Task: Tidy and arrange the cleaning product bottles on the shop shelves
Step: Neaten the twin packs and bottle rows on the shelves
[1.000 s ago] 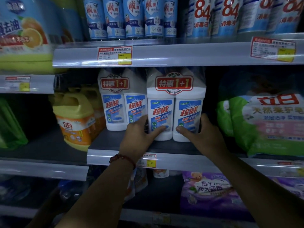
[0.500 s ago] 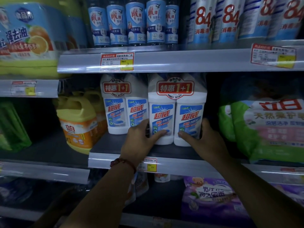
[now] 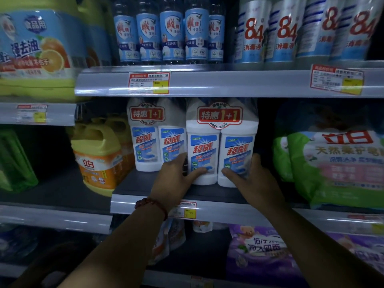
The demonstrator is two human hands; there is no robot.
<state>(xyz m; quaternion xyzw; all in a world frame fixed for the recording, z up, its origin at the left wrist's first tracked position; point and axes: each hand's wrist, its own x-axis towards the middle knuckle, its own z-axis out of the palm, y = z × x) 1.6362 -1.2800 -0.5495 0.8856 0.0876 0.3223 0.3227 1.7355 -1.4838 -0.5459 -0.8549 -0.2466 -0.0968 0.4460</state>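
On the middle shelf, far left, a yellow jug with an orange label stands at the edge of the neighbouring, lower board. Next comes a rear twin pack of white cleaner bottles, set back from the shelf front and upright. The left grip, a red bead bracelet on its wrist, is clenched around the lower left side of the front twin pack — thumb across the label, fingers tucked into the gap between the two packs. That front pack, two white bottles wrapped together under a red "1+1" sticker, stands upright just beside the rear pack and nearer the shelf's front edge. The right grip grasps its lower right side — thumb on the front, fingers round the far side, out of sight. Well to the right lies a green and white bag.
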